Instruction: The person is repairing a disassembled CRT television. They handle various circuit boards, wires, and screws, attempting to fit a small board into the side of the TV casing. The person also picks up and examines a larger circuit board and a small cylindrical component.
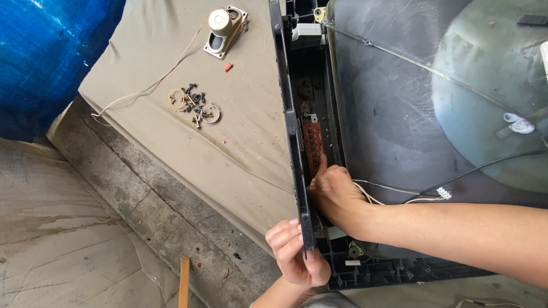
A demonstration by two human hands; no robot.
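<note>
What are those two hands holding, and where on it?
The left hand grips the black plastic frame by its lower edge. The right hand holds nothing; a finger presses the small brown circuit board.

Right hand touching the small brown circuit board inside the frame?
Touching. The head view shows the right hand with a fingertip pressed onto the lower end of the brown circuit board, no gap visible.

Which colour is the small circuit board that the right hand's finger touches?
Reddish brown; the small circuit board shows best in the head view.

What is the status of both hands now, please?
Left hand grips black frame edge. Right hand inside, finger on brown circuit board. White wires lie beside right wrist.
</note>
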